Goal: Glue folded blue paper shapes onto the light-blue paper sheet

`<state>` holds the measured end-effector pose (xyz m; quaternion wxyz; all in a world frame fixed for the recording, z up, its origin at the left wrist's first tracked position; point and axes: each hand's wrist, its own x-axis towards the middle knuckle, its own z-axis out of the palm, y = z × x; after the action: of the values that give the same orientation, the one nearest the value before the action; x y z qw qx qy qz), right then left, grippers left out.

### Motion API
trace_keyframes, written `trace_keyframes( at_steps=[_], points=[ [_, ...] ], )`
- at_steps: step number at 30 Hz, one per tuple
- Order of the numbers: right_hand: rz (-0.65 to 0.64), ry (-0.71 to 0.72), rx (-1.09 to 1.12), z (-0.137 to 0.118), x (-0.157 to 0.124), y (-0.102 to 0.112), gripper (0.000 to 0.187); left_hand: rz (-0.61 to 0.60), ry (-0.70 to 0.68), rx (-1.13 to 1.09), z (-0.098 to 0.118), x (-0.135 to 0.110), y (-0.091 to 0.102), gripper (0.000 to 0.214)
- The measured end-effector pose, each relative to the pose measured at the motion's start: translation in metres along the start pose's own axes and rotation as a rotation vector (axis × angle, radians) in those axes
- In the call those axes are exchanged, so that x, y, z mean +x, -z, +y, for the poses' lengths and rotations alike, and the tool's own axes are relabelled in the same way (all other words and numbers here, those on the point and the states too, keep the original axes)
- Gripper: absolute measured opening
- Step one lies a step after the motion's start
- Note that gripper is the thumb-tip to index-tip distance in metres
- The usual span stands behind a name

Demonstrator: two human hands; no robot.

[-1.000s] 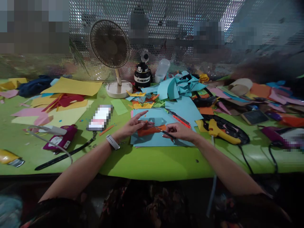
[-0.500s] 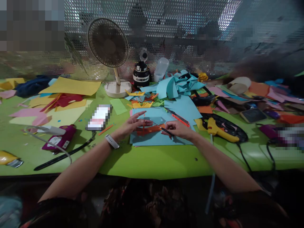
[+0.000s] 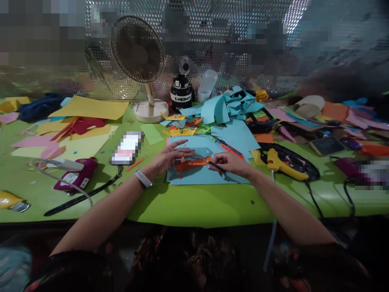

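My left hand (image 3: 166, 159) is over a stack of light blue paper (image 3: 209, 178), its fingers stretched out and apart. The fingertips are at the metal tip of a slim tool with a black handle (image 3: 216, 165). Wrapped round that handle is my right hand (image 3: 228, 163); the tool's exact kind is hard to make out. Beneath the tip lies a piece of orange paper (image 3: 194, 163), with a narrow orange strip (image 3: 181, 172) crossing its left end. Behind my right hand, a red and black cutter (image 3: 232, 151) rests on the blue paper.
A yellow glue gun (image 3: 285, 168) lies in a black tray at right. Left are a phone (image 3: 127, 149), a magenta device (image 3: 75, 174) and an orange strip (image 3: 135, 164). Behind stand a fan (image 3: 151, 111), a black bottle (image 3: 181, 97) and heaped blue paper scraps (image 3: 225, 107).
The view has shifted slightly. My left fingers have moved a little off the narrow orange strip, so more of it shows. My right hand keeps its hold on the tool.
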<state>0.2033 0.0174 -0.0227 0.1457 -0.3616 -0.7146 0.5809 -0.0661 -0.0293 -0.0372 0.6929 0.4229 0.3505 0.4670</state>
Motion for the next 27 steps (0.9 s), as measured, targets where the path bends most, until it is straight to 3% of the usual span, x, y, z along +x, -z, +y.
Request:
trace_keyframes(
  at_steps=[3, 7, 14, 19, 22, 27],
  points=[
    [-0.024, -0.021, -0.005, 0.004, 0.000, 0.004, 0.044, -0.071, 0.000, 0.028, 0.000, 0.002, 0.002, 0.083],
    [-0.010, -0.032, 0.024, 0.004, 0.001, 0.002, 0.045, -0.073, -0.040, 0.034, -0.001, 0.001, 0.000, 0.098],
    [0.145, 0.173, 0.296, -0.002, 0.006, -0.011, 0.056, -0.141, -0.155, 0.056, -0.009, 0.000, -0.004, 0.100],
    [0.220, 0.176, 0.388, -0.006, 0.014, -0.009, 0.079, -0.151, -0.173, 0.069, -0.015, 0.003, -0.001, 0.099],
    [0.193, 0.171, 0.346, -0.013, 0.018, -0.011, 0.095, -0.136, -0.157, 0.041, -0.016, 0.004, -0.002, 0.100],
    [0.217, 0.218, 0.235, -0.025, 0.030, -0.025, 0.081, -0.113, -0.156, 0.018, -0.017, 0.004, -0.006, 0.103]
  ],
)
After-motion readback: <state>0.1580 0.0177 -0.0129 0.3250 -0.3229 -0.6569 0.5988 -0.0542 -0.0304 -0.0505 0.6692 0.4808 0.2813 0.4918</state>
